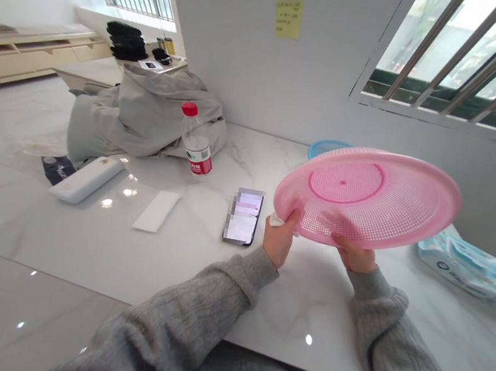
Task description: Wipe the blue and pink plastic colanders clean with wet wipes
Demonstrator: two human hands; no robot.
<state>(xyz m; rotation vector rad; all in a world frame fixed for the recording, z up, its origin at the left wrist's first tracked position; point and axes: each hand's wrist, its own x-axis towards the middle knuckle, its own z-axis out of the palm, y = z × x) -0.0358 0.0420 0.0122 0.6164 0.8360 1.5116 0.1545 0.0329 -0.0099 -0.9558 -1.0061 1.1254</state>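
A round pink perforated plastic strainer basket point(365, 197) is tilted up above the white marble table point(303, 310), its hollow side facing me. My left hand point(280, 237) grips its lower left rim, with a white tissue point(277, 221) showing between fingers and plastic. My right hand point(353, 254) holds the lower rim further right, its fingers partly behind the mesh. Just left of my left hand, a smartphone point(243, 216) lies flat with its screen blurred. A blue plastic container point(324, 149) stands behind the basket, partly hidden by it.
A water bottle with a red cap point(197, 141) stands by a grey fabric bundle point(145, 116). A white case point(86, 179), white strip point(156, 211) and wipes packet point(468, 269) lie on the table. A wall and barred window rise behind.
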